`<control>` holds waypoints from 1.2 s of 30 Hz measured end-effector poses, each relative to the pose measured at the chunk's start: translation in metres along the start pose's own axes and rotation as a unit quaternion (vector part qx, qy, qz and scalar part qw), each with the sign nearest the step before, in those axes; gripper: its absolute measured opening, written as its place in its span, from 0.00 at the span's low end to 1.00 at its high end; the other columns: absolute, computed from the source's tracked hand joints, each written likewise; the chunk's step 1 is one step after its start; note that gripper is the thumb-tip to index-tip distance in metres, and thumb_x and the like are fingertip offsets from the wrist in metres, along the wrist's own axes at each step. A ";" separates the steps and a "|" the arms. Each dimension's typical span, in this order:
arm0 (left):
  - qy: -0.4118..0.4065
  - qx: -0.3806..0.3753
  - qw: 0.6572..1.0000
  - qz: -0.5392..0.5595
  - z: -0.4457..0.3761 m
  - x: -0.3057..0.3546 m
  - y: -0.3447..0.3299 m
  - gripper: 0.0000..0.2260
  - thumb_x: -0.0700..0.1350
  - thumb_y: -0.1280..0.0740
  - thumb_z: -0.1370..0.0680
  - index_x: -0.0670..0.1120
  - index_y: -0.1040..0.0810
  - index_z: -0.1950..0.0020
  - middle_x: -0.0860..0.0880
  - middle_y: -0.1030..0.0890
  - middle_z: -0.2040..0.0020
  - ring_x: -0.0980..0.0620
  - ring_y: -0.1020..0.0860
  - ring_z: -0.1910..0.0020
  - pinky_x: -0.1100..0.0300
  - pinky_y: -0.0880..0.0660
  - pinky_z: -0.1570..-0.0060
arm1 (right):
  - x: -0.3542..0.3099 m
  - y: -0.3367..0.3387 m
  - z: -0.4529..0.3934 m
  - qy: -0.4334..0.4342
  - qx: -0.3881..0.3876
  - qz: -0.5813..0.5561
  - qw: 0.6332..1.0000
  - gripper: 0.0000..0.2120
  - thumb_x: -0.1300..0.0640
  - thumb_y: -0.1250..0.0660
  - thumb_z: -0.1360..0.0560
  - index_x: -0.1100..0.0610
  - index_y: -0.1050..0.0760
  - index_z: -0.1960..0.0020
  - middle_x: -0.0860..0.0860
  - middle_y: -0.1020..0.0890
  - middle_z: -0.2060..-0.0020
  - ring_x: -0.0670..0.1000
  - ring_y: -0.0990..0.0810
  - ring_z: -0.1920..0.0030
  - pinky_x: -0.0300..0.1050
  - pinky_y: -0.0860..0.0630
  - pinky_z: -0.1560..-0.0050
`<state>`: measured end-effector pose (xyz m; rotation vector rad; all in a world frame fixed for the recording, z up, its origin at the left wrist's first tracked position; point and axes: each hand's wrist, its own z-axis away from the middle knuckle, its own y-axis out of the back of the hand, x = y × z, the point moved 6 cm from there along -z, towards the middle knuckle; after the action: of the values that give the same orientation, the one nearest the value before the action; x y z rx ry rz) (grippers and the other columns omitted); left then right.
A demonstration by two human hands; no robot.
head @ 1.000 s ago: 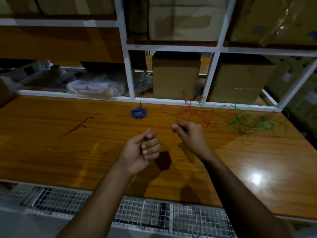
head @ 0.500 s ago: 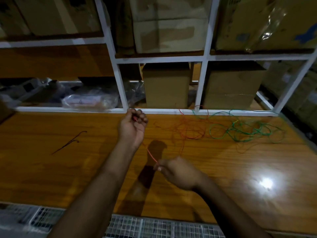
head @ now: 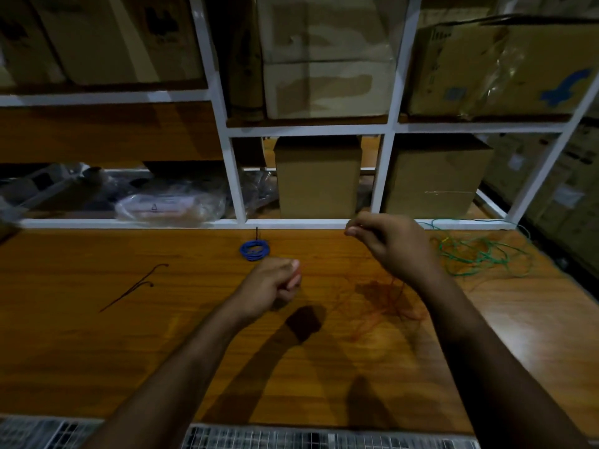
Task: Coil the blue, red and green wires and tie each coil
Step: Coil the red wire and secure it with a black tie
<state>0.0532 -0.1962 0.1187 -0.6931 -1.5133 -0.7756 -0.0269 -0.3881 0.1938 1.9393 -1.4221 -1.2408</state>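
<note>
Presently, coiling stage: second wire of three, judged from how things lie.
Blue coil: wound and bound, with a dark tie end standing up from it; set at the back of the desk, apart from the loose wires, probably to keep it from tangling with them.
Red wire: loose tangle on the desk between the forearms, blurred; strands rise from it toward the raised right hand.
Left hand: low, near the desk; fingers curled shut, pinching what looks like the red end; it seems to act as the anchor about which turns would be laid.
Right hand: raised toward the shelf rail; fingertips pinched together on a thin strand, apparently the red wire, drawing it up and out of the tangle to gain a free run.
Green wire: uncoiled heap at the right rear of the desk, just beside the right wrist, untouched.
Spare ties: thin dark strips lying at left, well apart from the wires, likely kept for the two coils still to bind.
Risk: the red strand may snag in its own tangle.
</note>
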 end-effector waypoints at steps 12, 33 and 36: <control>-0.042 -0.090 0.822 0.561 -0.004 0.032 0.050 0.21 0.54 0.50 0.16 0.49 0.35 0.67 0.53 0.39 0.75 0.56 0.42 0.76 0.62 0.44 0.75 | -0.039 -0.135 0.025 -0.059 -0.134 -0.147 0.978 0.13 0.46 0.45 0.17 0.45 0.24 0.53 0.41 0.22 0.65 0.40 0.24 0.65 0.45 0.26 0.63; -0.078 0.141 0.944 -0.288 -0.020 0.001 0.044 0.20 0.55 0.47 0.18 0.48 0.28 0.65 0.52 0.25 0.70 0.53 0.27 0.71 0.50 0.27 0.66 | -0.055 -0.027 -0.030 0.039 -0.168 -0.024 0.985 0.06 0.51 0.34 0.21 0.46 0.18 0.50 0.40 0.18 0.58 0.41 0.21 0.58 0.43 0.24 0.57; -0.046 0.097 0.990 -0.091 -0.021 0.006 0.038 0.20 0.51 0.47 0.15 0.47 0.31 0.66 0.54 0.33 0.74 0.56 0.37 0.75 0.60 0.40 0.72 | -0.034 -0.034 -0.043 0.008 -0.109 -0.069 0.992 0.07 0.50 0.34 0.21 0.44 0.18 0.47 0.38 0.18 0.56 0.38 0.23 0.59 0.43 0.24 0.56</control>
<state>0.0961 -0.1908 0.1288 -0.4548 -1.7273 -0.7291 0.0247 -0.3508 0.2031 1.9170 -1.1075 -1.3761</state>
